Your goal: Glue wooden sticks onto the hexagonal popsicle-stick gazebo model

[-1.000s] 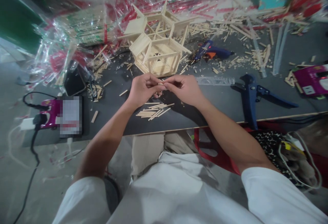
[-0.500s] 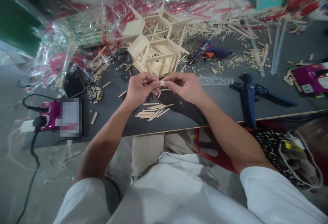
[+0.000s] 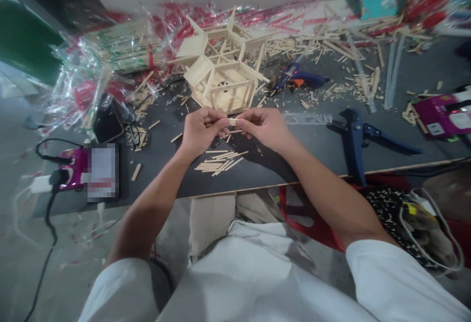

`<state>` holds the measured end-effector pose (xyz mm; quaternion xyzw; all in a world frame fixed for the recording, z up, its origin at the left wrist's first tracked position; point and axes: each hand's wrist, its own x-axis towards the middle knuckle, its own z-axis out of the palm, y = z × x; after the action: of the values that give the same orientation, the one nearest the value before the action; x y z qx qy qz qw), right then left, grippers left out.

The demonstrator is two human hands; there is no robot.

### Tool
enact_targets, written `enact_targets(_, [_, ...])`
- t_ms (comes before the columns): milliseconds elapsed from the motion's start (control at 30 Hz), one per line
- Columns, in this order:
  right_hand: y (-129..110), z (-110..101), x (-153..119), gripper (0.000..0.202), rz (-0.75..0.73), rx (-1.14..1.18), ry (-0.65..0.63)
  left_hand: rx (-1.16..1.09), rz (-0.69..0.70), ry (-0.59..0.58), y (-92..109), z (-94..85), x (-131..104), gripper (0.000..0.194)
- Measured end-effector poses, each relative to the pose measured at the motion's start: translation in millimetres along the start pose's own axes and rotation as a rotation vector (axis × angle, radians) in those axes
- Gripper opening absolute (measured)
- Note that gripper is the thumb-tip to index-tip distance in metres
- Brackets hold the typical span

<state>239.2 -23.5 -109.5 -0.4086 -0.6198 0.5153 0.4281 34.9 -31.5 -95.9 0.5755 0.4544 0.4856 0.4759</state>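
While your forearms are reaching over the edge of the dark tabletop (image 3: 312, 150), your left hand (image 3: 203, 131) and right hand (image 3: 265, 126) are meeting in front of the wooden framework (image 3: 226, 84), and both are holding the small wooden piece (image 3: 232, 122). Your left thumb and fingertips are pinching its left end, drawn in narrow; your right thumb and index finger are closing on its right end in the same way. The piece is lying roughly level between your fingertips, just on your side of the framework's base; whether it is one bit of wood or several, you cannot tell at this size.

The framework is standing on the tabletop, with slatted panels leaning out on its left and thin bars sticking up and outward. Closer to you than your hands, a loose pile of thin sticks (image 3: 221, 162) is lying near the table edge, and a short flat stick (image 3: 136, 172) is resting by itself to the left, near the phone (image 3: 102, 172). To the right of your right hand, a clear ruler (image 3: 309, 119) is lying flat, its far end pointing toward the blue cutter (image 3: 353, 140), whose handles are spreading apart. Beyond the ruler, the blue glue gun (image 3: 303, 77) is resting on its side among scattered wood scraps (image 3: 333, 90). Crinkled plastic wrappers (image 3: 88, 91) are heaping up at the far left.
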Motion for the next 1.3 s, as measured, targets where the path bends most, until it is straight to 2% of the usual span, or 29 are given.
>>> enact_targets(167, [-1.9,1.4,-3.3,0.038,-0.054,-0.077,0.032,-0.012,-0.072,0.024,8.4,2.4,-1.7,0.032])
enact_targets(333, [-4.3,2.5,-7.7,0.040,-0.391,-0.308,0.022,-0.149,-0.129,0.010,11.2,1.0,-1.4,0.040])
enact_targets(467, [-0.8,0.3,-6.8,0.036,-0.469,-0.419,0.039,-0.201,-0.256,-0.001,13.1,-2.4,-1.0,0.044])
enact_targets(633, [4.3,-1.2,-6.0,0.023,-0.668,-0.513,-0.023,-0.318,-0.427,-0.109,17.3,-9.1,1.0,0.045])
enact_targets(733, [6.1,0.3,-8.2,0.023,-0.718,-0.610,-0.014,-0.337,-0.476,-0.142,18.0,-11.6,2.0,0.038])
enact_targets(933, [5.4,1.3,-8.4,0.024,-0.649,-0.558,0.032,-0.305,-0.460,-0.165,14.6,-7.5,0.0,0.034])
enact_targets(1033, [1.5,-0.4,-5.8,0.021,-0.416,-0.449,0.056,-0.186,-0.411,-0.168,12.3,-3.0,-1.3,0.040])
enact_targets(1133, [-3.6,-1.9,-3.6,0.021,-0.169,-0.262,0.033,-0.050,-0.296,-0.149,11.3,-1.0,-1.1,0.045])
enact_targets(1233, [-8.6,-2.5,-2.8,0.026,-0.054,-0.134,-0.051,0.031,-0.225,-0.160,13.9,-2.6,-0.6,0.043])
enact_targets(1300, [-11.3,-2.6,-2.7,0.028,-0.015,-0.131,-0.100,0.096,-0.229,-0.226,17.8,-4.0,-0.9,0.037])
